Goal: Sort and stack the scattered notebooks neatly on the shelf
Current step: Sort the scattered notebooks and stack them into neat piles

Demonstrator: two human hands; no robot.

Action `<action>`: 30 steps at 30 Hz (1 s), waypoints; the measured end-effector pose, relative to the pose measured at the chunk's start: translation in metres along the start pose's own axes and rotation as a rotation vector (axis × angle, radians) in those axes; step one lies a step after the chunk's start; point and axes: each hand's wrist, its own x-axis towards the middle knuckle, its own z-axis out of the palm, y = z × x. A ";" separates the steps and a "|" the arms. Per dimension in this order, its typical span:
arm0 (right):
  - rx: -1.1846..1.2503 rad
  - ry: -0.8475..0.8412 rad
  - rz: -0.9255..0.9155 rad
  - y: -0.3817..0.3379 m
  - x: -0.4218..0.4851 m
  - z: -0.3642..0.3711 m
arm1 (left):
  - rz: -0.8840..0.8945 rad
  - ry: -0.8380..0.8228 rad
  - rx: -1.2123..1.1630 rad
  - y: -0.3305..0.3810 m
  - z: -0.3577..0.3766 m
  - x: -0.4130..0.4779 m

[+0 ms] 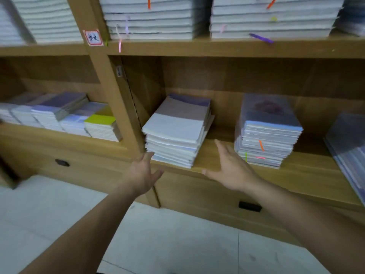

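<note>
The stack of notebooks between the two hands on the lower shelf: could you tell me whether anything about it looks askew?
Yes. The stack of notebooks sits turned at an angle to the shelf edge, and its layers are fanned unevenly, some jutting out at the right side. The left hand and right hand are open on either side of it, holding nothing.

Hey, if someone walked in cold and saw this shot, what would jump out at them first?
Two open, empty hands, left hand and right hand, reach toward an uneven notebook stack at the left of the middle shelf. To its right sits a plastic-wrapped stack with neon tabs. Taller white stacks fill the shelf above.
</note>
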 end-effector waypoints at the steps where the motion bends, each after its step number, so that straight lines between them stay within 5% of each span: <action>1: 0.039 0.029 -0.017 -0.005 0.010 0.003 | 0.009 -0.005 0.009 -0.002 0.004 0.003; 17: 0.421 0.207 -0.043 -0.022 0.096 0.041 | 0.030 -0.076 -0.011 -0.019 0.054 0.031; 30: 0.556 0.172 0.009 -0.019 0.092 0.048 | 0.048 -0.074 -0.049 -0.028 0.036 0.030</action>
